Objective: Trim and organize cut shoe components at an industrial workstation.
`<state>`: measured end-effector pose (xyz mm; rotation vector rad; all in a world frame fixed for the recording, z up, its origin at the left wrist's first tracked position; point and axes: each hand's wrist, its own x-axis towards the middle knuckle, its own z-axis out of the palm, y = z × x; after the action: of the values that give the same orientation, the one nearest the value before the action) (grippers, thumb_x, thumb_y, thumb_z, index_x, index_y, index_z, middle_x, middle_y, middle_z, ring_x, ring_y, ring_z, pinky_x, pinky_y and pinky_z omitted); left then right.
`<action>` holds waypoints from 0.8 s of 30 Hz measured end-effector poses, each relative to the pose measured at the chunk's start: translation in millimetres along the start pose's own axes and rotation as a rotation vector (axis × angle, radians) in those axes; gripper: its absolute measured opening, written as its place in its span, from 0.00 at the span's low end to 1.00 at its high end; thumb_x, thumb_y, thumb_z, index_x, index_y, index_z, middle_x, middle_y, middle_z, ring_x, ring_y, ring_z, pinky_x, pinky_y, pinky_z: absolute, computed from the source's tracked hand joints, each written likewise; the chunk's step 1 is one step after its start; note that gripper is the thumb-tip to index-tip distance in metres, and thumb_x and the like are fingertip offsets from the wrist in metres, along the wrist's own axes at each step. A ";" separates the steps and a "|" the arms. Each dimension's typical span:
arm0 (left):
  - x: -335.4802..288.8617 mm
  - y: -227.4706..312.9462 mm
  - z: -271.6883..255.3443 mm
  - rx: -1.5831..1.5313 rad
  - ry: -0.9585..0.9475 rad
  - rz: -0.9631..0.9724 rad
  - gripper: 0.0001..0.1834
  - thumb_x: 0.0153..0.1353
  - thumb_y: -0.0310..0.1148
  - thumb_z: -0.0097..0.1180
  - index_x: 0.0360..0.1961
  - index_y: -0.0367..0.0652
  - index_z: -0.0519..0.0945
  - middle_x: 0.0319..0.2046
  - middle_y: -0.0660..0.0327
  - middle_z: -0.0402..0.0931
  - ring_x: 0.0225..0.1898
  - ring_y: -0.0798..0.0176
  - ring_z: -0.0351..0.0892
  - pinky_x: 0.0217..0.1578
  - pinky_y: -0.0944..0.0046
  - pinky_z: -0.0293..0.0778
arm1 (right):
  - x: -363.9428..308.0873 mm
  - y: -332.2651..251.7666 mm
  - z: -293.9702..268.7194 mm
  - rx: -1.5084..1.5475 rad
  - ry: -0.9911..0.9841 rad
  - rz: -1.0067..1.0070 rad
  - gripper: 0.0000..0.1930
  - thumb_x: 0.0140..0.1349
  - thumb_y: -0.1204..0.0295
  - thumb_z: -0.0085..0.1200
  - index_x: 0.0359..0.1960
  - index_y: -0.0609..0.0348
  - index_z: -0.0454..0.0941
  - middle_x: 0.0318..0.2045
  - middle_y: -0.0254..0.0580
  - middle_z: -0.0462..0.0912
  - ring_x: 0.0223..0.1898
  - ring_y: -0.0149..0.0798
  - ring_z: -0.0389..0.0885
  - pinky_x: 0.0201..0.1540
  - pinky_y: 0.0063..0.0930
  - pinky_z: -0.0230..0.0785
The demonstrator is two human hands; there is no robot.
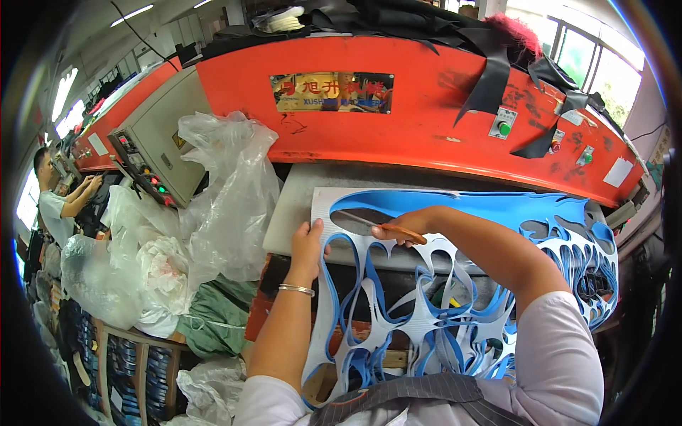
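Note:
A large white-and-blue foam sheet, full of cut-out holes, hangs over the front of the machine bed toward me. My left hand, a metal bangle at its wrist, is closed on the sheet's left margin. In my right hand, closed round it, is an orange-handled cutting tool. Its narrow metal blade points left across a large opening near the sheet's top left corner. Whether it is a knife or scissors I cannot tell. Strips between the holes sag in layers, blue showing along their edges.
Behind the sheet spans a red machine beam with a green button. Dark scraps lie on top. At the left are a grey control box, clear plastic bags and a wooden rack. A person stands farther left.

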<state>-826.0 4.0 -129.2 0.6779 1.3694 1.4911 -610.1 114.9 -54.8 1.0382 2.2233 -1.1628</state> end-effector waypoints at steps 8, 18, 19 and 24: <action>-19.4 2.3 -34.0 -0.347 -0.175 -0.184 0.12 0.63 0.41 0.51 0.31 0.44 0.69 0.17 0.65 0.67 0.10 0.71 0.61 0.10 0.71 0.55 | 53.7 -40.0 11.5 -0.126 0.041 -0.306 0.50 0.44 0.20 0.28 0.40 0.58 0.77 0.22 0.44 0.72 0.27 0.40 0.74 0.30 0.36 0.68; -29.8 -7.6 -49.8 -0.228 -0.206 -0.233 0.12 0.64 0.40 0.51 0.33 0.43 0.71 0.17 0.65 0.68 0.10 0.73 0.60 0.10 0.74 0.54 | 41.5 -44.4 43.8 -0.235 0.184 -0.196 0.49 0.47 0.23 0.33 0.25 0.67 0.81 0.21 0.54 0.77 0.29 0.51 0.79 0.33 0.45 0.71; -30.9 -8.9 -48.4 -0.226 -0.210 -0.233 0.12 0.64 0.40 0.51 0.33 0.43 0.71 0.18 0.66 0.68 0.10 0.73 0.60 0.10 0.74 0.55 | 42.3 -44.2 45.0 -0.245 0.191 -0.201 0.49 0.46 0.22 0.31 0.22 0.65 0.80 0.20 0.53 0.77 0.29 0.50 0.79 0.32 0.45 0.70; -33.7 -9.7 -53.5 -0.159 -0.228 -0.274 0.12 0.64 0.40 0.51 0.34 0.42 0.72 0.18 0.66 0.67 0.11 0.73 0.60 0.11 0.74 0.55 | 58.9 -46.7 61.9 -0.162 0.267 -0.211 0.49 0.47 0.23 0.32 0.22 0.66 0.80 0.21 0.54 0.78 0.29 0.50 0.79 0.33 0.44 0.69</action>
<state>-857.7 -49.8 -143.0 0.5188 1.1075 1.2481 -681.9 71.2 -103.9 0.9575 2.6412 -0.9502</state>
